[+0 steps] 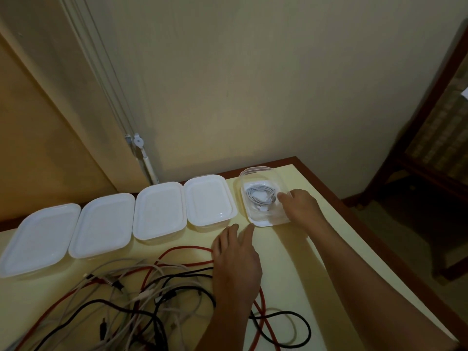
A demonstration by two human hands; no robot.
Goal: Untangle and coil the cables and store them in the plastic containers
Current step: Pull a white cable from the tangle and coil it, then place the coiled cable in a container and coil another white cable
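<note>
Right fingers [285, 198]: your fingertips reach over the right wall into the open container [263, 221] and touch or press the coiled grey cable [260, 195]; I cannot tell whether they pinch it or only push it down.
Right hand [302, 206]: it rests at the container's right edge, the forearm running back to the near right.
Left fingers [235, 231]: straight and loose, holding nothing, tips just short of the open container's near left corner.
Left hand [235, 262]: palm down over the red cable [187, 249], at the right edge of the tangle [141, 295].
Step in hand: in my judgement you are seating the 1st coil in its container.
Next move: likely press the coil flat, let go, then find that container's lid; it looks to sit under the container, but I cannot be sure.
Grey cable: a small, tidy bundle of loops low in the clear container, with a pale plug near its near side.
Remaining cables: red, black, white and grey cords knotted over each other on the near table [316, 262], left of your arms.
Closed containers [157, 211]: 4 in a row to the left, white lids on, touching side by side.
Progress: 1 cable stored; most of the work is ahead.
</note>
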